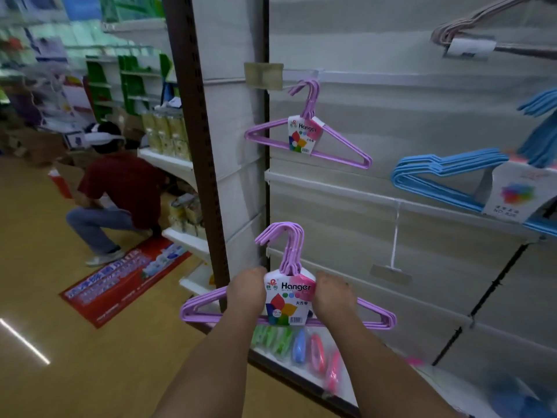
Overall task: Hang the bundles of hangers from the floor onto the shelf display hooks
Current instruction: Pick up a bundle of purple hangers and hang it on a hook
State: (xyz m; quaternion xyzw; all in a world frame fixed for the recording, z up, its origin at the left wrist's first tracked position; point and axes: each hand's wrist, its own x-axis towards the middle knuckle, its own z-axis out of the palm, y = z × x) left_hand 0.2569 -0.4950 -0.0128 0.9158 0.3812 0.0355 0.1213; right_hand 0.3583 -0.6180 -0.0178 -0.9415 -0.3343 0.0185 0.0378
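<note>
- Both hands carry it: our left hand (pixel 245 292) and right hand (pixel 333 297) grasp the purple hanger bundle (pixel 287 297) by its shoulders, lifted before the shelf panel (pixel 422 122)
- We judge the hanging step underway; next, its stacked hooks must slip over a free display hook (pixel 394 233)
- Thin smooth coated triangles, glossy card label (pixel 287 300); a matching hung bundle (pixel 307 137) waits above

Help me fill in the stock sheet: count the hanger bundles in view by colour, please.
Purple: 2, one hanging on a display hook, one gripped by the left hand and right hand
Blue: 2, one large at the right, one cut off by the right edge
Pale pinkish: 1, top right
Total: 5
</note>
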